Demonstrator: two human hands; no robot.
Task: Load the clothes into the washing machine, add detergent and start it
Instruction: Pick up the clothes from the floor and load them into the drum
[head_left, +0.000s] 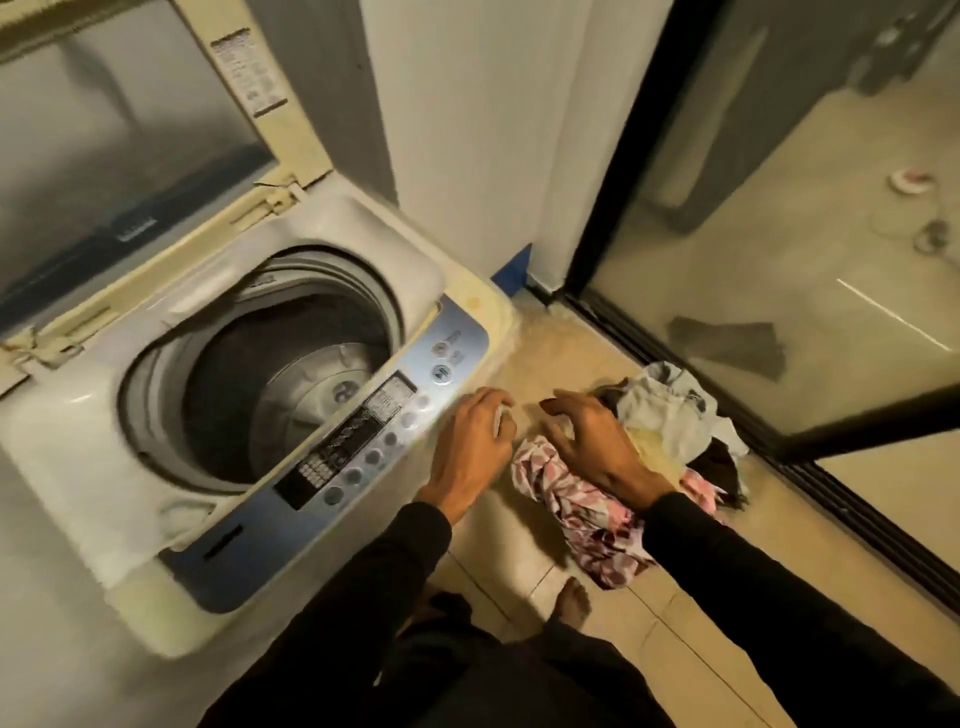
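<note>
Control panel (363, 441) lettering is too blurred to read; left hand (470, 452), loosely curled, is empty; right hand (597, 441), fingers spread, holds nothing above the clothes pile (670, 421); washing machine (78, 467) open to their left.

Pink-patterned cloth (582, 499), white cloth (670, 410), blue panel (291, 514).

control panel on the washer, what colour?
Blue, with grey round buttons, on the control panel; head view.

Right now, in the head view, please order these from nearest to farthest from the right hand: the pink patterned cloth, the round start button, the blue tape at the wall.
1. pink patterned cloth, under the right hand
2. round start button, left, on the panel
3. blue tape, far, at the wall base
</note>
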